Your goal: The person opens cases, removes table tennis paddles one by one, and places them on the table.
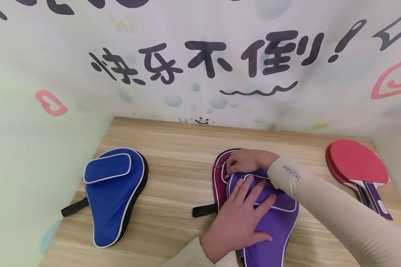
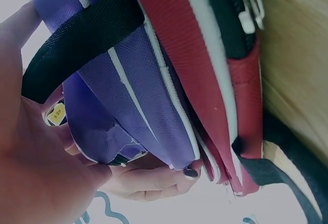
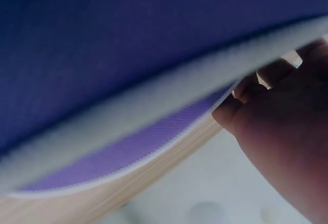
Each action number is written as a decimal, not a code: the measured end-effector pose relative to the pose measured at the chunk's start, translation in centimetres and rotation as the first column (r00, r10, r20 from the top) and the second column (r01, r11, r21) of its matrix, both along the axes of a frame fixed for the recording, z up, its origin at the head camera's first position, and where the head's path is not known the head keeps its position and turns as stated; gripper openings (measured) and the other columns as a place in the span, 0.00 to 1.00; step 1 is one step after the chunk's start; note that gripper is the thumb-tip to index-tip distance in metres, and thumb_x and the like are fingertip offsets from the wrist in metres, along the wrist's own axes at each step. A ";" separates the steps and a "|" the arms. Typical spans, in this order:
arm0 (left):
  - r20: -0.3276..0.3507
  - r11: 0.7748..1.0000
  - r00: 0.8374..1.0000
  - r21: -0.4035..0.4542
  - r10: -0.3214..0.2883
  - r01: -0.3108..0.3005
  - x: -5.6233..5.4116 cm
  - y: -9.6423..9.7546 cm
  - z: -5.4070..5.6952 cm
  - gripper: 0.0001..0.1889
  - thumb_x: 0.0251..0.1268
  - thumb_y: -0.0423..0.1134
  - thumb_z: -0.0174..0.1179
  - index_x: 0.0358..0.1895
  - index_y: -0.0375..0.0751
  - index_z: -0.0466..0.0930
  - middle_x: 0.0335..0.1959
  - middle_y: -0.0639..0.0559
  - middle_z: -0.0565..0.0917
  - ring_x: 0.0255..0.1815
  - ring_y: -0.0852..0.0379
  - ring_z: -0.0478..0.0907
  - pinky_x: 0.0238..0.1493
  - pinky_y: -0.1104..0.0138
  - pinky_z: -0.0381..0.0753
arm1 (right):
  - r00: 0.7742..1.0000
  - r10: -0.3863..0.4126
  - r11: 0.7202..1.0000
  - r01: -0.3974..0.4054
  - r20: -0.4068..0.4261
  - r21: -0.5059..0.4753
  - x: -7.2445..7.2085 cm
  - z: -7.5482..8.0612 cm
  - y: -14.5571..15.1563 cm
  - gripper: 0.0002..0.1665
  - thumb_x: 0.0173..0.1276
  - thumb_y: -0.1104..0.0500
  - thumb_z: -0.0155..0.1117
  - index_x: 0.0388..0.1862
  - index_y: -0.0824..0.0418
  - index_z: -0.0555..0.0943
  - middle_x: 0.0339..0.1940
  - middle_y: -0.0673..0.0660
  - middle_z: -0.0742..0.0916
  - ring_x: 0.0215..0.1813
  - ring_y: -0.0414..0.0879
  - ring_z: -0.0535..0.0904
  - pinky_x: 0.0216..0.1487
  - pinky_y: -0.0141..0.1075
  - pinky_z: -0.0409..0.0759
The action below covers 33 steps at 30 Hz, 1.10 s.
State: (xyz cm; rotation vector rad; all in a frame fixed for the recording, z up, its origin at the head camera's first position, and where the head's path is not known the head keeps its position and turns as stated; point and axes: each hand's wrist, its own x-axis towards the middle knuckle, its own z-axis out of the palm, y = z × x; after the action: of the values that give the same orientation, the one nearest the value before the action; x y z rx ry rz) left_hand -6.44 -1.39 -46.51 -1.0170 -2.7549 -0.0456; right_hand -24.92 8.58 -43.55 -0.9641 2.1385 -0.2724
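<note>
A purple table tennis bat case point(image 1: 270, 226) with white piping lies over a maroon bat case point(image 1: 218, 185), which shows along its left and upper edges. My left hand point(image 1: 244, 211) rests on the purple case with fingers spread across its front pocket. Beyond those fingers, my right hand point(image 1: 248, 161) has its fingers curled at the upper left corner and pinches a small zipper pull, mostly hidden by the fingertips. In the left wrist view the purple case point(image 2: 138, 75) stands against the maroon one point(image 2: 189, 44). Part of the right hand point(image 3: 287, 116) shows past the purple case in the right wrist view.
A blue bat case point(image 1: 115, 200) with a black strap lies at the left. Red table tennis bats point(image 1: 357, 161) are stacked at the right. Behind the wooden table point(image 1: 173, 148) hangs a white printed backdrop point(image 1: 200, 96). The maroon case's black strap point(image 1: 204, 210) sticks out leftward.
</note>
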 end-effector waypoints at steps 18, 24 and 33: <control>-0.023 0.995 1.000 -0.094 0.016 -0.018 0.0 0.8 0.9 0.53 0.49 0.87 0.50 0.76 0.62 0.63 0.79 0.46 0.63 0.82 0.39 0.57 0.82 0.48 0.56 | 0.987 -0.119 0.987 0.106 -0.110 -0.124 0.2 -0.4 0.8 0.08 0.76 0.56 0.59 0.37 0.56 0.83 0.32 0.49 0.84 0.34 0.40 0.77 0.41 0.34 0.76; -0.020 0.995 0.999 -0.087 0.042 -0.043 -0.1 0.8 1.0 0.53 0.48 0.87 0.50 0.76 0.62 0.64 0.77 0.43 0.64 0.79 0.37 0.60 0.80 0.47 0.61 | 0.948 -0.180 0.978 0.144 -0.263 -0.149 -0.6 -0.5 2.4 0.05 0.73 0.62 0.60 0.37 0.60 0.82 0.33 0.52 0.85 0.34 0.43 0.78 0.42 0.39 0.78; 0.020 0.996 0.997 -0.046 0.073 -0.072 -0.6 0.3 1.0 0.55 0.46 0.88 0.51 0.77 0.62 0.63 0.77 0.42 0.64 0.78 0.37 0.63 0.80 0.48 0.63 | 0.938 -0.259 0.965 0.240 -0.232 -0.106 -2.2 -0.6 6.3 0.10 0.73 0.59 0.63 0.36 0.62 0.88 0.32 0.53 0.89 0.33 0.43 0.80 0.38 0.39 0.80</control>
State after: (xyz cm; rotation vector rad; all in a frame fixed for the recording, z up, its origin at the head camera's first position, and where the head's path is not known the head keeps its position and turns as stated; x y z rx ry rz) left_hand -7.02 -1.11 -45.54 -0.9314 -2.8219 0.0174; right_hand -27.10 14.88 -44.16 -0.7997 2.4980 -0.3786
